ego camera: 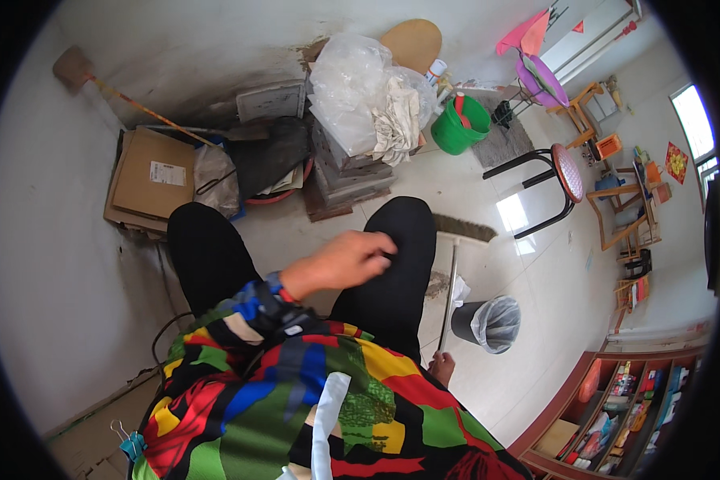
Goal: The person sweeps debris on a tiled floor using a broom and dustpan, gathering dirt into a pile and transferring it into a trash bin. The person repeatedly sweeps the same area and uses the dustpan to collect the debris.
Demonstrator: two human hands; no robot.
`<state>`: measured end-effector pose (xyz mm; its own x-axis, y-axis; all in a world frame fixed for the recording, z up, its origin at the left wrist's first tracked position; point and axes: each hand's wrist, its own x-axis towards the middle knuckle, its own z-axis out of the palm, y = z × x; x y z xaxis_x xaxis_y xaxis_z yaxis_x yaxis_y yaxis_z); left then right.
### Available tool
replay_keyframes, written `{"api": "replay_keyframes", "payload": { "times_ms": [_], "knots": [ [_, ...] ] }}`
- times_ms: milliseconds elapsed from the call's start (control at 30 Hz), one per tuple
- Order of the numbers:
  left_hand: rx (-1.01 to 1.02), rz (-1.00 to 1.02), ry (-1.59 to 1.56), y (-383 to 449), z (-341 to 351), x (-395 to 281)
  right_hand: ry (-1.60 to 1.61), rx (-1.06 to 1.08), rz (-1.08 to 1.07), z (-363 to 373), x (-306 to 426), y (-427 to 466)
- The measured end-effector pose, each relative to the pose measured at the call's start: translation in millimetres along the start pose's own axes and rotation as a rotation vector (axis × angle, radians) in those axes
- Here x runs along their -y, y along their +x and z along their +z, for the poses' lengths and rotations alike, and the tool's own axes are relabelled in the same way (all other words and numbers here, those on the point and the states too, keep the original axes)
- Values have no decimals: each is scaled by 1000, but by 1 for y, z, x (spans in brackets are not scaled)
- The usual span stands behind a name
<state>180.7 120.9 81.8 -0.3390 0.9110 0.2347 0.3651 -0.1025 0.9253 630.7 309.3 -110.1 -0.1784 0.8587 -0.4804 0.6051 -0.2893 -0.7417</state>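
My left hand (351, 258) is over my black-clad thigh, its fingers bent and blurred, and whether they pinch anything cannot be told. Low beside my hip, my right hand (441, 368) is closed around the thin pole of a broom (450, 294). The broom's head (465, 228) has dark bristles and lies on the tiled floor beyond my knee. Just right of the pole stands a dark waste bin (486, 327) with a clear plastic liner, and a crumpled white piece (461, 292) lies between them.
Flattened cardboard (150, 150), plastic bags (354, 90) and grey blocks (342, 174) are piled along the wall. Beyond them stand a green bucket (456, 144) and a round stool (567, 174) with black legs. At lower right is an open shelf unit (582, 384). Dirt (437, 283) marks the floor near the pole.
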Motion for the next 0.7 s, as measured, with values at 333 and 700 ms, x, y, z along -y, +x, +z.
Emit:
{"api": "replay_keyframes", "payload": {
  "times_ms": [333, 700],
  "knots": [
    [-238, -569, 356, -159, -64, 120, 293, -13, -265, -4, 146, -31],
    [-269, -508, 377, -172, -76, 129, 304, 138, -567, 3, 252, -94]
  ]
}}
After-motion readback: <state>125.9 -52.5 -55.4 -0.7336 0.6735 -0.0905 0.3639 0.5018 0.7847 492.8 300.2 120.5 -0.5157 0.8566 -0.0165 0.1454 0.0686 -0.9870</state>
